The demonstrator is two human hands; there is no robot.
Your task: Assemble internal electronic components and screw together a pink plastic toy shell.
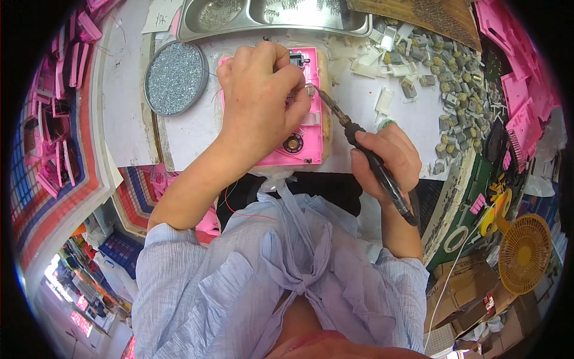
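A pink plastic housing (315,128) lies on a pale pad on the table in front of me. Inside it are a round black speaker (293,142) and, at the far end, a small grey part (297,58). My left hand (257,99) bends over the housing, fingertips pinched together low above its middle; what they hold is hidden. Between my right hand's (391,157) fingers and thumb is a soldering iron (375,164) with a black handle. Its thin metal tip points left, at the housing's right side close to my left fingertips. Thin red wires trail beside my left forearm.
A round dish of small silver screws (176,78) stands to the left. Behind the housing sits a metal tray (275,24) with small parts. Many small motors (445,90) are heaped at the right. Pink parts hang at both sides; a yellow-brown fan (525,254) is at the lower right.
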